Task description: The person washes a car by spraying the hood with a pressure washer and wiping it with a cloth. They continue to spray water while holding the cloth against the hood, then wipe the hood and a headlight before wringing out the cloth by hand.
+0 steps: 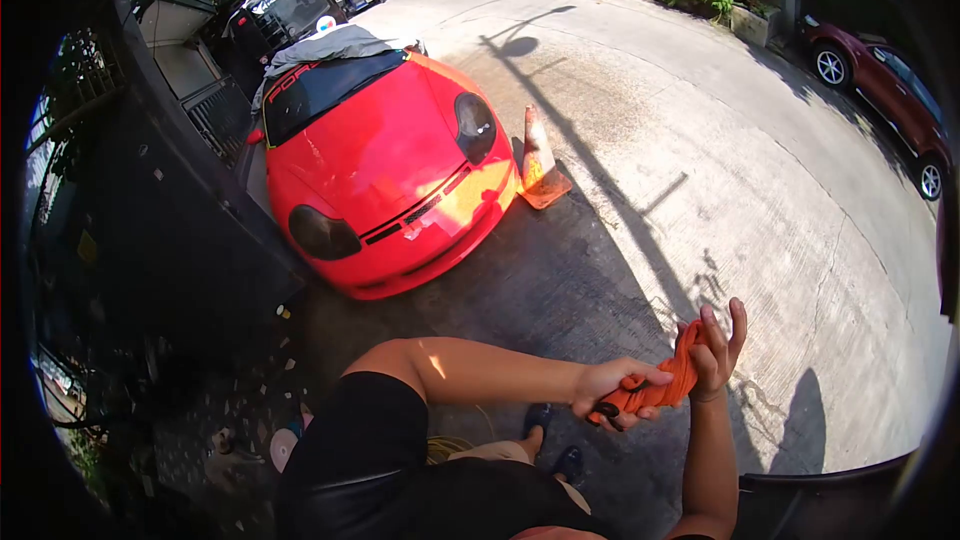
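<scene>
An orange cloth (662, 387), twisted into a roll, is held between both hands in front of my body. My left hand (612, 386) grips its lower end with the fingers closed around it. My right hand (718, 350) holds the upper end, with the cloth wrapped over the palm and the fingers partly spread upward. Both hands are above dark wet concrete, to the right of the red car (385, 165), which is parked nose toward me.
An orange traffic cone (538, 160) stands beside the red car's front corner. A dark wall or gate (150, 210) runs along the left. More vehicles (285, 5) sit behind the red car, and a dark red car (885, 90) is parked at the right.
</scene>
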`<state>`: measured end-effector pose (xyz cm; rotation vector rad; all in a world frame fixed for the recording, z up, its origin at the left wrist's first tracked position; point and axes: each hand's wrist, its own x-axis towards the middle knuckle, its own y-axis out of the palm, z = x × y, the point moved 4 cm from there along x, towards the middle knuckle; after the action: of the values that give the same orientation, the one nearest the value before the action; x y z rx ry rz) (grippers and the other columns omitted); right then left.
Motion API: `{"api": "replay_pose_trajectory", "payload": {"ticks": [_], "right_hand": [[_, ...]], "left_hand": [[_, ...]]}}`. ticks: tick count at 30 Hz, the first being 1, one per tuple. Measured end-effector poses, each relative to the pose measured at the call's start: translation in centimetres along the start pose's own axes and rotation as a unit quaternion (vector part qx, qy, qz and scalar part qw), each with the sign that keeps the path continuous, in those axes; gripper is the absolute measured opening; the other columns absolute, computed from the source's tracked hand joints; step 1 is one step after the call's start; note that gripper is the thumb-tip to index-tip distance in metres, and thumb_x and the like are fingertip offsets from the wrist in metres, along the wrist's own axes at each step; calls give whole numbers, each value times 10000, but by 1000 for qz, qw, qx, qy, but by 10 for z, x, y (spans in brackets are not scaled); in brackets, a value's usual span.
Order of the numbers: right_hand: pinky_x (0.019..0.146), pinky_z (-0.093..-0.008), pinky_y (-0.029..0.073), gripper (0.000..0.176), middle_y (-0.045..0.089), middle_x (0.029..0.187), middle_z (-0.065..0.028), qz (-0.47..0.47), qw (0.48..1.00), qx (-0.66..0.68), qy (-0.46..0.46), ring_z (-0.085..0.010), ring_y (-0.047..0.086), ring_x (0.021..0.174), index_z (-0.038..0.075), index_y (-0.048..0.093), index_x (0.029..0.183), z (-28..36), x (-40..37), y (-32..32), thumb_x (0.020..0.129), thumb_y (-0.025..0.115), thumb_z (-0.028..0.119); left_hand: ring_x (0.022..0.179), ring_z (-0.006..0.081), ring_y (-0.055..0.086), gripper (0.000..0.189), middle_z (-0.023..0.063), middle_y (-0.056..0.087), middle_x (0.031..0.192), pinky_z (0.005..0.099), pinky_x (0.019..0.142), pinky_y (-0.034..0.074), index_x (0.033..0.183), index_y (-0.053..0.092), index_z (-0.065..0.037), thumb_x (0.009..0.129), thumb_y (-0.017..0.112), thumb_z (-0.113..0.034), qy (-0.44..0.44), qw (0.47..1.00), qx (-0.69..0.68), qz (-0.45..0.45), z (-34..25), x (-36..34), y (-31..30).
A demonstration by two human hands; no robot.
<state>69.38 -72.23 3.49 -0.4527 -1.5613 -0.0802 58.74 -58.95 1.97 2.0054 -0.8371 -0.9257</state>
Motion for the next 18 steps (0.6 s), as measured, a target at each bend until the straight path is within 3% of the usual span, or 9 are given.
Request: {"api": "replay_pose_trajectory", "payload": {"ticks": [2,3,4,6,7,9,11,14,18], "right_hand": [[847,-497,626,329,727,1221,-166,125,984,131,4,-422,730,1072,118,565,1040,-2,25,-10,826,815,119],[672,-407,613,297,721,1011,-123,188,977,101,-7,-326,752,844,97,602,978,2,44,-11,742,782,98],[639,-408,594,276,704,966,-103,248,965,81,9,-297,739,802,91,620,994,1,47,-7,767,776,112],[611,-416,572,258,678,897,-82,386,921,17,50,-273,725,746,85,650,1013,-2,35,-4,793,773,139],[615,-423,570,258,669,874,-81,458,886,-22,68,-278,724,733,85,663,1016,-4,25,0,794,777,152],[657,-452,585,303,713,883,-115,549,823,-37,143,-324,741,763,90,674,1031,-15,13,11,769,799,176],[700,-477,589,267,741,856,-148,561,793,-6,239,-352,746,774,80,673,986,-28,-6,20,767,782,187],[707,-466,576,224,749,831,-173,520,770,65,364,-351,740,762,60,697,927,-31,-47,27,774,758,212],[643,-392,526,101,707,731,-96,331,674,274,601,-257,686,661,37,702,847,-8,-86,22,795,735,118]], "left_hand": [[423,105,462,512,27,566,792,260,308,342,1278,533,-69,1051,571,-526,-22,998,36,37,-10,-4,2],[471,102,498,479,26,575,771,266,369,388,1212,584,-57,1045,613,-505,-44,997,63,14,-18,-13,3],[505,102,512,435,25,583,759,274,420,407,1132,616,-58,1020,675,-474,-24,982,176,-67,-31,-15,-3],[605,110,554,391,25,619,746,294,553,441,895,673,-71,889,873,-407,-7,898,384,-215,-54,-12,-19],[602,120,559,417,13,628,743,301,555,441,839,673,-78,822,922,-412,-6,826,513,-232,-64,-4,-29],[704,227,692,425,98,703,776,381,676,556,900,723,-38,783,914,-399,-31,718,649,-250,-83,0,-16],[890,372,782,406,216,786,931,476,816,616,1013,764,6,790,839,-325,-9,541,796,-271,-97,13,-20],[910,372,779,328,184,794,958,476,816,619,1065,777,-57,810,788,-262,-62,405,884,-226,-112,27,-16],[868,345,785,255,143,786,931,476,746,619,1068,749,-113,833,756,-212,-57,286,948,-123,-122,57,-18]]}}
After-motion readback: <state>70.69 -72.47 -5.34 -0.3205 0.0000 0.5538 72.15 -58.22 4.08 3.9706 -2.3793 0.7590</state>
